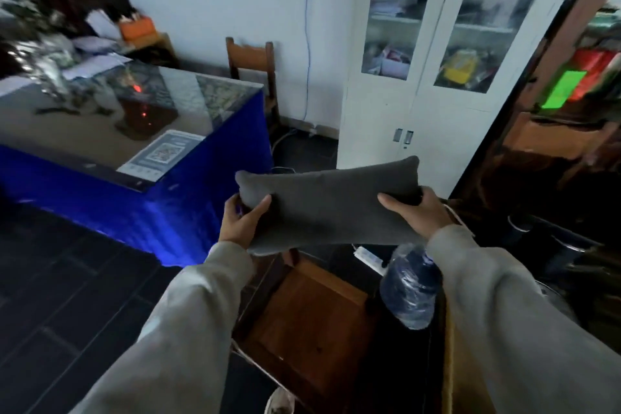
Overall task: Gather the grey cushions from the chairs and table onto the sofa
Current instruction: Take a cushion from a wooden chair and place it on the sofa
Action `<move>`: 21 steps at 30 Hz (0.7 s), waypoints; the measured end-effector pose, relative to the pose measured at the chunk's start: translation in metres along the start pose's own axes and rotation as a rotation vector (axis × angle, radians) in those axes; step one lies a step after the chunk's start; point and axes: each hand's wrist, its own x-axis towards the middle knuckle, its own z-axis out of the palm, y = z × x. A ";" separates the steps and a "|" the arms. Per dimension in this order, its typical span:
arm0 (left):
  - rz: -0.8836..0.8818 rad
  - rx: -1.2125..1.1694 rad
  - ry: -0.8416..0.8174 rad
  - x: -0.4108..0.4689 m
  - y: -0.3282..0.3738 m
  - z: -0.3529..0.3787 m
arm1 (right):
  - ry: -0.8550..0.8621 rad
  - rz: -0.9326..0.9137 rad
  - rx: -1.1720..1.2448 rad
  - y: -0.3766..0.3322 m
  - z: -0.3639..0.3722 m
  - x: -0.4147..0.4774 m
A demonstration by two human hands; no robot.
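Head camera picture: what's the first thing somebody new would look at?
Probably the grey cushion, held up in the middle of the picture with the left hand and the right hand gripping its two ends. Next comes the bright blue cloth hanging from the table on the left. Below the cushion are a wooden chair seat and, to its right, a big water bottle.

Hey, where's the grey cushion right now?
In the head view, the grey cushion is centre frame, held in the air by the left hand and right hand, above the wooden chair seat.
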 end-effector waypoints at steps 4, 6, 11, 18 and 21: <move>0.117 0.013 0.215 -0.061 -0.007 -0.067 | -0.143 -0.096 -0.048 -0.025 0.039 -0.033; 0.126 -0.001 0.308 -0.092 -0.011 -0.106 | -0.214 -0.141 -0.046 -0.040 0.069 -0.053; 0.185 -0.065 0.570 -0.168 -0.023 -0.212 | -0.438 -0.202 -0.037 -0.069 0.162 -0.114; 0.211 -0.055 0.910 -0.269 -0.040 -0.372 | -0.666 -0.245 0.006 -0.103 0.309 -0.231; 0.222 -0.088 1.041 -0.320 -0.051 -0.444 | -0.779 -0.321 -0.013 -0.124 0.375 -0.293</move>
